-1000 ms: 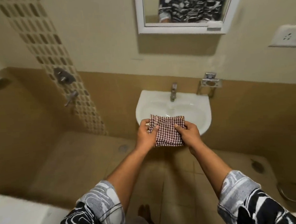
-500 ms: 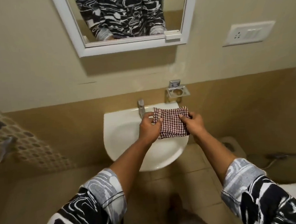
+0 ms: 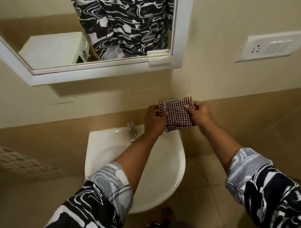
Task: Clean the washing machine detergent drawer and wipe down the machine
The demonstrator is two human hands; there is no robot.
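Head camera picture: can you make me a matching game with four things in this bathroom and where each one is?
Things
1. red and white checked cloth
2. white ceramic washbasin
3. white-framed wall mirror
4. white plastic switch and socket plate

Places
A. on the wall at the far right
B. pinched between the left hand and the right hand
C. lowest down, with a metal tap at its back
D. high on the wall, reflecting a black and white patterned shirt

Pairs: 1-B, 2-C, 3-D, 4-A
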